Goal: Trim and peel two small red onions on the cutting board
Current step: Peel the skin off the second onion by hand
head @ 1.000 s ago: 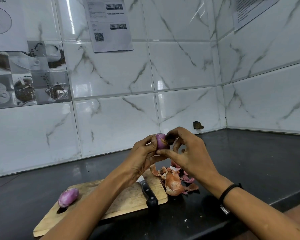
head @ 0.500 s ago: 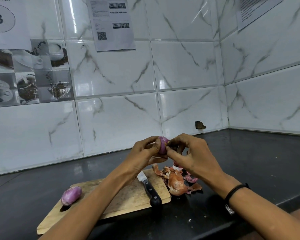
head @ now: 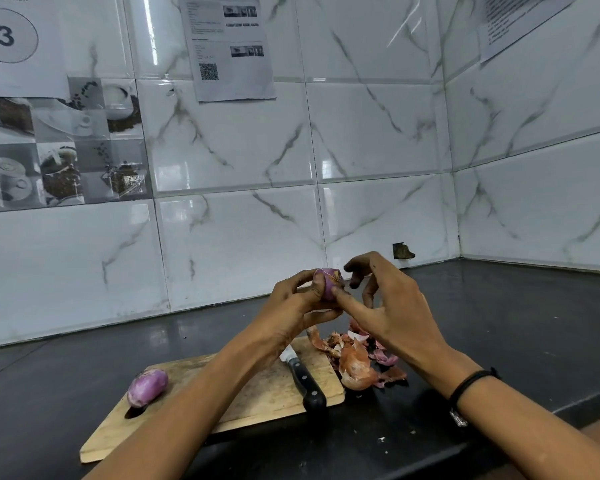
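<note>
Currently held: onion (head: 328, 284), raised above the far edge of the board (head: 267, 398).
Left hand (head: 291, 301): grip closed round the onion, fingers curled behind it.
Right hand (head: 392, 310): thumb tip on the onion; forefinger curled just beside its top, contact cannot be told.
Second onion (head: 147, 388): lying on the board's left end.
Knife (head: 305, 382): on the board's right end, black handle at its near edge.
Peels (head: 357, 363): heaped at the board's right edge, partly on the tabletop (head: 516, 323).
</note>
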### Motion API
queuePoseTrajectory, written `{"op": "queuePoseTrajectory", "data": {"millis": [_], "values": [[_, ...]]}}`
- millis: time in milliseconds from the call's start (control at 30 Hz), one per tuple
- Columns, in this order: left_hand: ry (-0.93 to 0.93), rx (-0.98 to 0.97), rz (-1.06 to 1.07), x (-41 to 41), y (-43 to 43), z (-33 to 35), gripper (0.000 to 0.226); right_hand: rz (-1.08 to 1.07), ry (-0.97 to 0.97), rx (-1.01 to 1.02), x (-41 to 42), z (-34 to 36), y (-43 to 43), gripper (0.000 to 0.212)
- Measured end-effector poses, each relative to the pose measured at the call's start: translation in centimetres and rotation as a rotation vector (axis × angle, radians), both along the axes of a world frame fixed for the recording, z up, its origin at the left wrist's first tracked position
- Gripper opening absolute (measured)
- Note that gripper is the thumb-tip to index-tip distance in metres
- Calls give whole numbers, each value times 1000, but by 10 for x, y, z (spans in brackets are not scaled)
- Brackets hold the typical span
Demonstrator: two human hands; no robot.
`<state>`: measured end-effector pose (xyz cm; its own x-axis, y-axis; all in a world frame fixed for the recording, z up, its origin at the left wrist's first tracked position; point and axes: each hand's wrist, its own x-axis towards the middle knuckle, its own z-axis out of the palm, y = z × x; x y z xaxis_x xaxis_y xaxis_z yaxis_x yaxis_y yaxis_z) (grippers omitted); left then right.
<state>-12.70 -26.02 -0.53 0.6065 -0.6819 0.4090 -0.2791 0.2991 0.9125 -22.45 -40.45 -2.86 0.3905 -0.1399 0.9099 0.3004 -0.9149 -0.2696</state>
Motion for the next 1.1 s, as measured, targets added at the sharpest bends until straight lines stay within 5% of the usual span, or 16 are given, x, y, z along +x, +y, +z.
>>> {"op": "queuePoseTrajectory", "data": {"millis": [167, 467, 1100], "values": [[-6, -1, -16, 1, 1, 0, 29, 62, 4, -78, 4, 0, -2, 38], [-30, 37, -23, 4, 1, -5, 44, 129, 78, 99, 7, -4, -6, 25], [-17, 24, -35, 6, 2, 0, 35, 82, 100, 20, 5, -4, -4, 21]]}}
